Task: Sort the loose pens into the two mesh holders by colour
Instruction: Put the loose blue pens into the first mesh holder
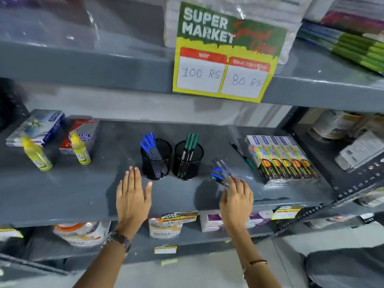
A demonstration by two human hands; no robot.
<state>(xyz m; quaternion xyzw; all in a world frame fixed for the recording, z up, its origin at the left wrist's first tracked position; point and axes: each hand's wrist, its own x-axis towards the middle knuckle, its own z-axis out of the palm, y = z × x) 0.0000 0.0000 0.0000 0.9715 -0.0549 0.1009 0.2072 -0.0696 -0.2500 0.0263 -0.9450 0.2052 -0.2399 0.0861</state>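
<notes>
Two black mesh holders stand side by side mid-shelf: the left holder [156,163] has several blue-capped pens, the right holder [188,163] has several green-capped pens. A loose pile of pens [225,170], mostly blue-capped with one green, lies to the right of the holders. One more green pen [242,154] lies farther back beside the boxes. My left hand [133,196] hovers flat with fingers apart just left of the blue holder, holding nothing. My right hand [236,199] is spread over the near end of the loose pile, fingertips touching the pens; no grip is visible.
Colourful pencil boxes [284,161] lie right of the loose pens. Two yellow bottles [80,149] and stacked packets [37,126] sit at the shelf's left. A price sign [224,59] hangs from the shelf above. The grey shelf front edge [83,210] runs below my hands.
</notes>
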